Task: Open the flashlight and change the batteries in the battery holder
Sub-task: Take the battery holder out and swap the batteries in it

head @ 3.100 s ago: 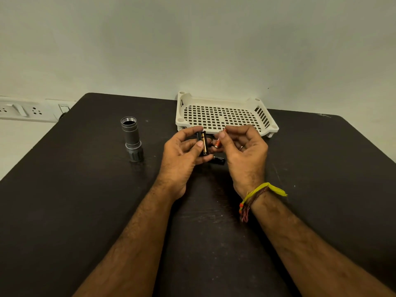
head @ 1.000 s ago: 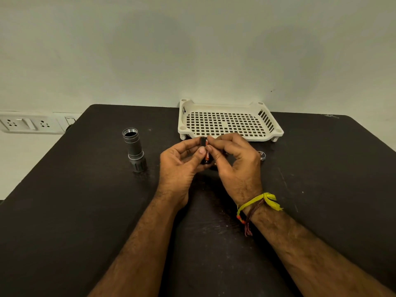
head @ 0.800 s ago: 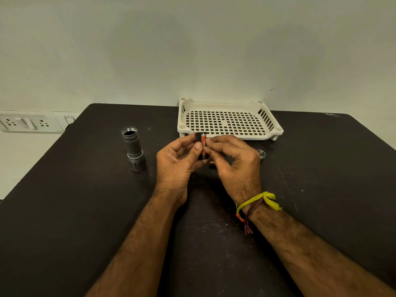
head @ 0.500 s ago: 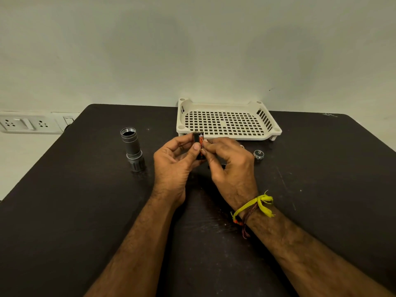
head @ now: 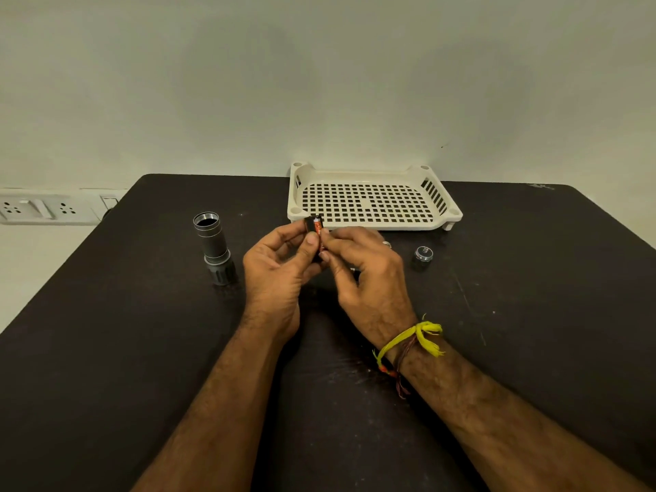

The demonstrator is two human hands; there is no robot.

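My left hand holds the black battery holder upright between thumb and fingers, above the middle of the dark table. An orange battery lies along the holder's side. The thumb and fingertips of my right hand pinch that battery against the holder. The grey flashlight body stands on its head to the left, its threaded end open and facing up. The tail cap lies on the table to the right of my hands.
A white perforated plastic tray sits at the table's far edge, just behind my hands. A wall socket strip is on the wall at the left. A small object on the table shows under my right hand, mostly hidden.
Both hands have stayed together over the holder. The right fingers have kept working the orange battery along the holder's side, and the tail cap has come into view to the right.
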